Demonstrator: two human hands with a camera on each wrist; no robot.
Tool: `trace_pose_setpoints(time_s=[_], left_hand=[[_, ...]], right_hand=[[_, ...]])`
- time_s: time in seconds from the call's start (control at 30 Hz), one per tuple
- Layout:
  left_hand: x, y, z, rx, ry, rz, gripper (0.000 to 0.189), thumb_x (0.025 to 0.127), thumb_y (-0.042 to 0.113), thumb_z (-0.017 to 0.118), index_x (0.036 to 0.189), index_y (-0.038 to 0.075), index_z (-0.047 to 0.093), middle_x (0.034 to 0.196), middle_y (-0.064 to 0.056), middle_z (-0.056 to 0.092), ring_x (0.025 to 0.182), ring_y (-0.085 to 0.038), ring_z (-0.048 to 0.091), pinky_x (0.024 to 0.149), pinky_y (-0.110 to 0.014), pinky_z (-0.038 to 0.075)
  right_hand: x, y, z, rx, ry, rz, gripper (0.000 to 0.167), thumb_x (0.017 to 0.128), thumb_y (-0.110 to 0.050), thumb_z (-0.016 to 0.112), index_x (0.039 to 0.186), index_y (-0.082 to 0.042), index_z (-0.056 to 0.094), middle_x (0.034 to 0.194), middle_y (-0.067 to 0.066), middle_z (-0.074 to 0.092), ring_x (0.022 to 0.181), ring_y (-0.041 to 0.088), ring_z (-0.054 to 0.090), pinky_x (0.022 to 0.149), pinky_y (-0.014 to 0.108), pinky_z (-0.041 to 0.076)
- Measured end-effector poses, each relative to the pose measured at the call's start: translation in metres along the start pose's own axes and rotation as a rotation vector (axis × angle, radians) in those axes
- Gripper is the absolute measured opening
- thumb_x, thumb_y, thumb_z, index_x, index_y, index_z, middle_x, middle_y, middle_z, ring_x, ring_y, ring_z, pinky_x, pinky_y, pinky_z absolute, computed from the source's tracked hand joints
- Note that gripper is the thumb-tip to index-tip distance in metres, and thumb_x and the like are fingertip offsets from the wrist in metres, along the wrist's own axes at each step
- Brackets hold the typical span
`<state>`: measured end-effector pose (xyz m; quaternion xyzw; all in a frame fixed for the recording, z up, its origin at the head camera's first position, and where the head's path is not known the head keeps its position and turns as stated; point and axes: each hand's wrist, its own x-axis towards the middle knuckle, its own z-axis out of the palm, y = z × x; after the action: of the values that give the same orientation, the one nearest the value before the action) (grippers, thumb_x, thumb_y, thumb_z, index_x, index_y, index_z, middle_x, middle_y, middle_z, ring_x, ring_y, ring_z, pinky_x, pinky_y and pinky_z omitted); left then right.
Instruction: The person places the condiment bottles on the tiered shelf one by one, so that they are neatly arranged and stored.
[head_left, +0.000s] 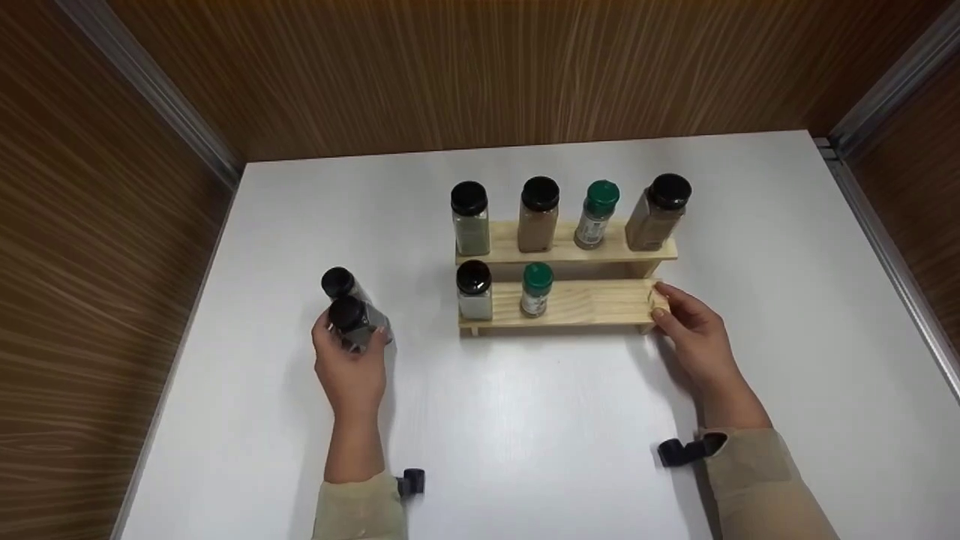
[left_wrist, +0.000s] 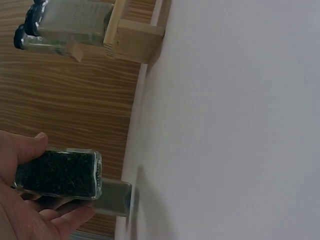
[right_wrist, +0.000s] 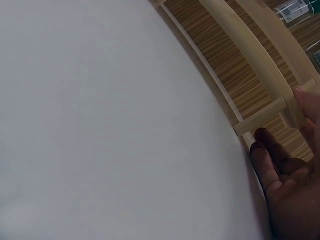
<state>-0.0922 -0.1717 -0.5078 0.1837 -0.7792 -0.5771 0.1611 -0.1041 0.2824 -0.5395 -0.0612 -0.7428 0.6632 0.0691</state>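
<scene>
My left hand [head_left: 351, 375] grips a square glass spice jar [left_wrist: 60, 174] of dark green flakes with a black cap; in the left wrist view its base is raised off the table. Just behind it stands a second black-capped jar [head_left: 339, 282], partly hidden by the first. At the right end of the two-step wooden spice rack [head_left: 592, 301], my right hand [head_left: 701, 337] pinches the lower shelf between thumb and fingers. On that shelf's left half stand a black-capped jar of pale contents [head_left: 475, 292] and a small green-capped jar [head_left: 535, 291].
Along the upper shelf stand a black-capped jar of green contents [head_left: 471, 221], one of brown powder [head_left: 538, 217], a green-capped jar [head_left: 596, 216] and a tilted brown jar [head_left: 657, 214]. Wood-grain panels [head_left: 480, 75] wall the white table [head_left: 510, 435] at back and sides.
</scene>
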Motion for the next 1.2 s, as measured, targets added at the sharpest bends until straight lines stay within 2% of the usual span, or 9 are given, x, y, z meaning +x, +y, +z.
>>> trace_pose_setpoints(time_s=[0.1, 0.3, 0.43, 0.57, 0.73, 0.9, 1.2], left_hand=[[-0.002, 0.009, 0.0, -0.011, 0.027, 0.032, 0.071, 0.095, 0.002, 0.076, 0.155, 0.001, 0.038, 0.157, -0.025, 0.049, 0.146, -0.04, 0.047, 0.109, -0.055, 0.048], [-0.007, 0.03, 0.0, -0.065, 0.081, 0.158, 0.068, 0.092, -0.003, 0.079, 0.15, 0.0, 0.045, 0.152, -0.021, 0.054, 0.143, -0.039, 0.05, 0.104, -0.055, 0.053], [-0.008, 0.044, 0.001, -0.159, 0.101, 0.241, 0.07, 0.086, -0.008, 0.082, 0.148, 0.0, 0.052, 0.145, -0.016, 0.06, 0.136, -0.033, 0.058, 0.102, -0.047, 0.055], [-0.011, 0.055, 0.004, -0.223, 0.112, 0.299, 0.072, 0.079, -0.013, 0.085, 0.146, 0.0, 0.059, 0.137, -0.015, 0.066, 0.125, -0.032, 0.066, 0.094, -0.035, 0.059], [-0.014, 0.072, 0.007, -0.163, 0.09, 0.4, 0.075, 0.078, -0.01, 0.088, 0.146, 0.001, 0.06, 0.134, -0.015, 0.068, 0.117, -0.031, 0.07, 0.087, -0.026, 0.06], [-0.015, 0.089, 0.011, -0.11, 0.071, 0.488, 0.075, 0.077, -0.005, 0.091, 0.146, 0.002, 0.062, 0.129, -0.012, 0.07, 0.112, -0.025, 0.072, 0.083, -0.025, 0.06], [-0.025, 0.114, 0.026, -0.149, 0.04, 0.556, 0.073, 0.075, -0.002, 0.093, 0.142, 0.0, 0.064, 0.125, -0.011, 0.072, 0.105, -0.023, 0.073, 0.077, -0.039, 0.064]], right_hand=[[0.0, 0.0, 0.0, 0.013, 0.003, -0.001, 0.042, 0.102, 0.005, 0.066, 0.143, 0.008, 0.059, 0.108, -0.005, 0.069, 0.095, 0.007, 0.063, 0.078, 0.017, 0.056], [0.0, 0.0, 0.0, 0.017, 0.006, 0.001, 0.042, 0.102, 0.004, 0.066, 0.144, 0.008, 0.059, 0.109, -0.006, 0.07, 0.096, 0.007, 0.062, 0.078, 0.017, 0.056], [0.0, -0.001, 0.001, 0.032, 0.011, 0.009, 0.043, 0.102, 0.005, 0.066, 0.144, 0.01, 0.058, 0.109, -0.006, 0.07, 0.097, 0.008, 0.062, 0.078, 0.017, 0.056], [0.0, -0.001, 0.001, 0.036, 0.01, 0.015, 0.042, 0.102, 0.006, 0.066, 0.143, 0.008, 0.059, 0.109, -0.005, 0.069, 0.097, 0.008, 0.062, 0.078, 0.017, 0.055], [0.0, -0.001, 0.002, -0.004, 0.004, 0.01, 0.043, 0.102, 0.003, 0.067, 0.144, 0.008, 0.058, 0.108, -0.006, 0.069, 0.097, 0.007, 0.062, 0.078, 0.017, 0.055], [0.0, 0.001, 0.002, -0.038, 0.009, -0.004, 0.044, 0.102, 0.002, 0.067, 0.145, 0.008, 0.058, 0.106, -0.007, 0.069, 0.094, 0.006, 0.063, 0.076, 0.018, 0.055], [0.0, 0.001, 0.0, -0.024, -0.002, 0.007, 0.046, 0.103, -0.004, 0.069, 0.146, 0.009, 0.057, 0.111, -0.01, 0.07, 0.1, 0.009, 0.062, 0.081, 0.018, 0.056]])
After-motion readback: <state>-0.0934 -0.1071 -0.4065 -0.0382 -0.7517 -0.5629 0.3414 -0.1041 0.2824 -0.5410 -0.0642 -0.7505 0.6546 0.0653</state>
